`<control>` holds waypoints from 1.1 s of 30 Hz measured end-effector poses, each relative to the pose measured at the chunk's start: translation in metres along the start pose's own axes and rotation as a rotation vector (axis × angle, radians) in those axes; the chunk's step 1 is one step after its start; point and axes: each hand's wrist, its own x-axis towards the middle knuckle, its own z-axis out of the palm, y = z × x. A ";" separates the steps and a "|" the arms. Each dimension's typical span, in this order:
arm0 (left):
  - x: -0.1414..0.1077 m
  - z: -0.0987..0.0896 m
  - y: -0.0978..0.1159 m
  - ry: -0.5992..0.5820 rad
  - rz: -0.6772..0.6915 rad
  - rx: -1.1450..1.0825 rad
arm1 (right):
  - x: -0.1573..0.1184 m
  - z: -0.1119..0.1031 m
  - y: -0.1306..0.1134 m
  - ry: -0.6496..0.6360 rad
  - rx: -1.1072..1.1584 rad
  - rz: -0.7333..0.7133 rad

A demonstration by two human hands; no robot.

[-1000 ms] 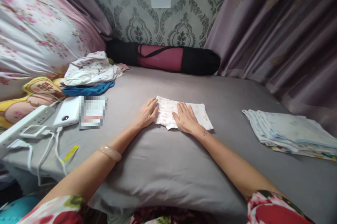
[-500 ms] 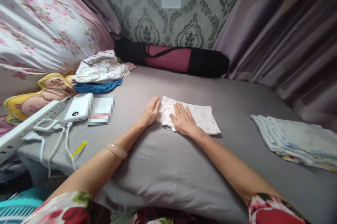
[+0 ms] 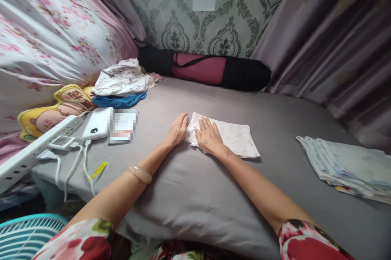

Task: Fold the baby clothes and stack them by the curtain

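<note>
A folded white cloth (image 3: 236,137) with a faint pinkish print lies flat on the grey sheet (image 3: 195,195) in front of me. My right hand (image 3: 209,135) rests palm down on its left part, fingers stretched out and slightly spread. At the cloth's left edge is my left hand (image 3: 178,129), turned on its side with the fingers extended; its palm side is hidden. Neither hand grips anything. A pale bangle (image 3: 139,174) circles my left forearm.
On the right lies a stack of folded cloths (image 3: 351,166). To the left are a power strip (image 3: 45,146) with cables, a white power bank (image 3: 97,123), a blurred packet (image 3: 123,126), yellow cushion (image 3: 45,119) and crumpled clothes (image 3: 124,78). A black and maroon bag (image 3: 201,68) lies along the wall.
My right hand has slid a little left across the cloth, closer to my left hand. The whole view has shifted slightly, with things appearing further right.
</note>
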 end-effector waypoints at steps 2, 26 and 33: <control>0.000 0.000 0.001 0.004 -0.010 -0.008 | -0.001 0.006 -0.001 0.023 -0.005 -0.008; 0.000 -0.002 -0.004 -0.023 0.014 0.008 | 0.036 0.009 -0.032 0.005 0.149 -0.005; 0.001 0.001 0.004 -0.058 0.051 0.197 | -0.006 -0.024 0.028 0.028 0.203 0.052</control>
